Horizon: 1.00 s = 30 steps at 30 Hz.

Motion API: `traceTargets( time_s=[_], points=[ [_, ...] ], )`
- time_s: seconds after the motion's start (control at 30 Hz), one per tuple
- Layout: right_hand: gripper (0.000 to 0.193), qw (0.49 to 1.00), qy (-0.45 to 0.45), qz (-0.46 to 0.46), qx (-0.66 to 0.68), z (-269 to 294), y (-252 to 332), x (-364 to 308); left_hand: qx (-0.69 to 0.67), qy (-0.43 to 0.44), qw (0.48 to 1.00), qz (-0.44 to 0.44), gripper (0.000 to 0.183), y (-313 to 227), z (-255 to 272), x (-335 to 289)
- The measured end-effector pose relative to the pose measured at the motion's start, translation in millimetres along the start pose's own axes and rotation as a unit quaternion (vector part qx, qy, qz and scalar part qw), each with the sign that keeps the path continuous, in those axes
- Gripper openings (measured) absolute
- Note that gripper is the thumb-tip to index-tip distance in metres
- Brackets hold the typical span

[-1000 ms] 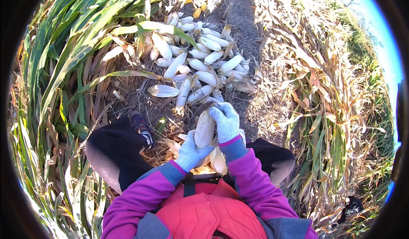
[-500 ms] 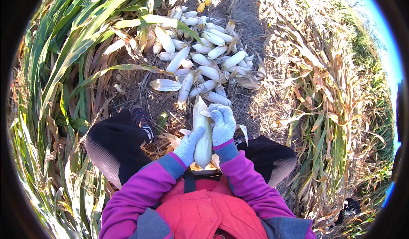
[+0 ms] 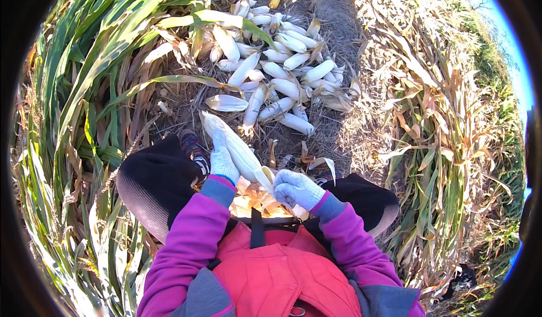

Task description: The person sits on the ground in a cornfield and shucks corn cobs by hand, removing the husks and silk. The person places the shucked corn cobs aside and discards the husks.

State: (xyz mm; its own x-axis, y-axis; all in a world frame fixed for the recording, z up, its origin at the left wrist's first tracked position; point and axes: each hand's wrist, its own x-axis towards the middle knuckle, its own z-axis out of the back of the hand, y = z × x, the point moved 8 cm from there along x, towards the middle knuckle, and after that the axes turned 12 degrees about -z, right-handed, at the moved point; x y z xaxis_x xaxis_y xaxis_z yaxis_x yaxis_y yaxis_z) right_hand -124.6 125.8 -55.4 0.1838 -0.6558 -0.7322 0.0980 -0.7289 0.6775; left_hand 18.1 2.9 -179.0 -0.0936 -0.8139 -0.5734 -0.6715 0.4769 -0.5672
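A corn ear [image 3: 240, 152] in pale husk is held aslant in front of the body, above the loose husks [image 3: 254, 199] that are heaped between the bent legs [image 3: 158, 182] and short of the pile of pale ears [image 3: 275, 70] on the ground. It is grasped from its left side by the gloved left hand [image 3: 223, 161], whose fingers are wrapped around its upper part, while its lower right end is worked by the right hand [image 3: 296, 190]. That hand is curled tight and appears to be clamped on a husk flap [image 3: 263, 178] at this end, although the exact pinch is hidden by the knuckles. For the husk to be drawn off cleanly, the ear is best kept steady by the left hand, with the grip set back from the end being opened so that nothing is trapped under the palm. The flap should be taken close to its root and as several layers together (a single thin leaf is easily torn, and the rest must then be picked at again), and it should be pulled along the ear rather than straight out. If resistance is felt, the ear can be turned a little in the left hand so that a fresh edge is presented. The wrists are better kept low, so that stripped pieces are dropped onto the loose husks.
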Motion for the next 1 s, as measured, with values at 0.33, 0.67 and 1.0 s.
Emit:
traceTargets(
  time_s=[0.33, 0.67, 1.0],
  points=[
    [0.066, 0.969, -0.218, 0.056, -0.103, 71.5, -33.7, 19.0, 0.02, 0.145, 0.989, -0.002, 0.074, -3.0, -47.0, -21.5],
    [0.094, 0.975, -0.17, 0.118, 0.086, 21.4, -6.5, 55.4, 0.321, 0.211, 0.893, -0.234, 0.042, -16.2, -70.7, -48.7],
    [0.087, 0.987, -0.13, 0.093, 0.015, 21.2, -16.2, 37.3, 0.272, 0.216, 0.918, -0.192, 0.032, -35.3, -75.8, -45.1]
  ],
)
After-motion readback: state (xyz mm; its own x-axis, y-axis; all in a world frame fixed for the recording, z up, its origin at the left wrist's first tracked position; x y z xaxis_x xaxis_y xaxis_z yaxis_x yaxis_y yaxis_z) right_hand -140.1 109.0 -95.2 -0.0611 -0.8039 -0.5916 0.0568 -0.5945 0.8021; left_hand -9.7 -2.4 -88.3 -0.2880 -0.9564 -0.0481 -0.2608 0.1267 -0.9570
